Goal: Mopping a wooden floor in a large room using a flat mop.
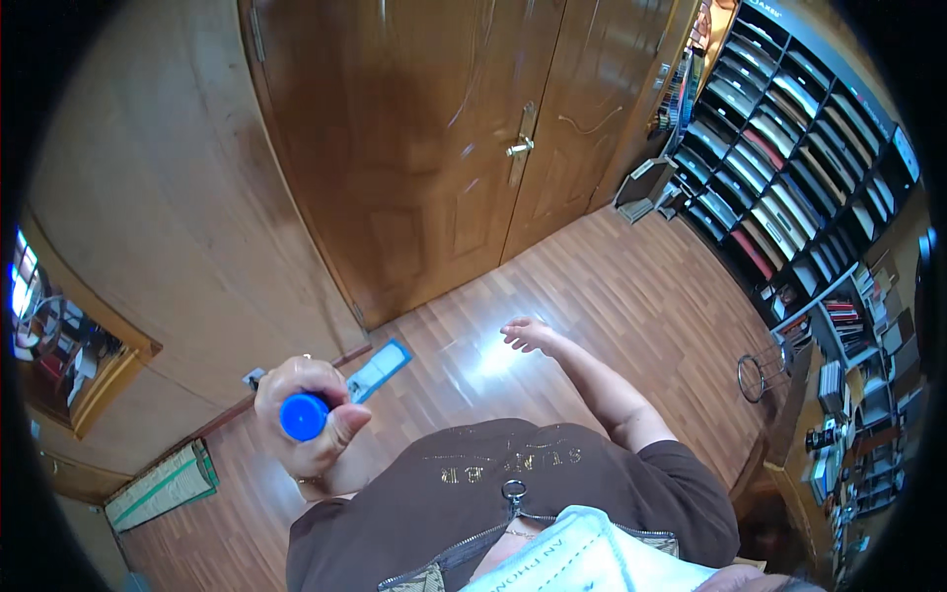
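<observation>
My left hand [301,395] is raised at the lower left, its fingers wrapped round something topped by a round blue cap [304,416]. The thumb lies along the cap's right side, and what is under the cap is hidden by the hand. From beyond the thumb sticks out a flat, pale rectangular piece with blue edges [380,370]; whether it is joined to the capped thing I cannot tell. My right hand [529,334] hangs out ahead over the floor, empty, with loosely bent fingers apart.
Ahead stands a brown wooden double door [424,168] with a metal handle [521,147]. A black rack of sample boards [779,148] fills the right, above a wire stand [762,375] and a cluttered wooden desk [804,434]. A rolled mat [163,488] lies by the left wall.
</observation>
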A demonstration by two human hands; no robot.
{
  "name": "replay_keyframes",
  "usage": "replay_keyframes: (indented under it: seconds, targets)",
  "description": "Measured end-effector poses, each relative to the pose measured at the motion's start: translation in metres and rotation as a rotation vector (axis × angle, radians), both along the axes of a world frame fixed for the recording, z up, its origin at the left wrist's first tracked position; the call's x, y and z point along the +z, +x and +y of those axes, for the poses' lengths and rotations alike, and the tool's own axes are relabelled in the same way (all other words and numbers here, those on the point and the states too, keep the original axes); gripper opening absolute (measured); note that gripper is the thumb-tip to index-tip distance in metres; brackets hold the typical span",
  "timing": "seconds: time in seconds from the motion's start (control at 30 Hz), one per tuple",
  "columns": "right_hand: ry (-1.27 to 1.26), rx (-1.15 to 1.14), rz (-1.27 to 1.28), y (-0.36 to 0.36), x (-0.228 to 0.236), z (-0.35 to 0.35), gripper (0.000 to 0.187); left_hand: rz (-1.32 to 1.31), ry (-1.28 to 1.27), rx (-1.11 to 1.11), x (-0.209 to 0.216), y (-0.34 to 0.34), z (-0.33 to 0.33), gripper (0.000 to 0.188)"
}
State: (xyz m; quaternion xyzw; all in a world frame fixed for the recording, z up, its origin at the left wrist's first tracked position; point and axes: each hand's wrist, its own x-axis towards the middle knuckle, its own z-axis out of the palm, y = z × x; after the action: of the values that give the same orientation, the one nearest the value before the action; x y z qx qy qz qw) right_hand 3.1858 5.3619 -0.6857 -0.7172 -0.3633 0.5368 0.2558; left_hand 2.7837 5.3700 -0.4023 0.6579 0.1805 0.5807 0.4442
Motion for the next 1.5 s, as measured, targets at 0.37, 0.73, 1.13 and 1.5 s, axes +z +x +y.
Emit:
replay_keyframes:
  seconds: [0.37, 0.73, 1.13, 1.5]
  targets:
    - [0.282, -0.394, 0.283, 0.156, 0.048, 0.222, 0.027, 0.077, 0.342, -0.259, 0.007, 0.056, 0.080, 0.038]
    - [0.345, -0.974, 0.387, 0.354, 0.039, 0.438, 0.060, 0.219, 0.196, -0.288, 0.017, 0.160, 0.124, 0.031]
    - [0.404, -1.323, 0.050, 0.394, -0.033, 0.532, 0.052, 0.338, 0.161, -0.324, 0.033, 0.236, 0.189, 0.024]
    - [0.439, -1.559, -0.192, 0.382, -0.036, 0.548, 0.046, 0.332, 0.134, -0.451, 0.017, 0.241, 0.223, 0.019]
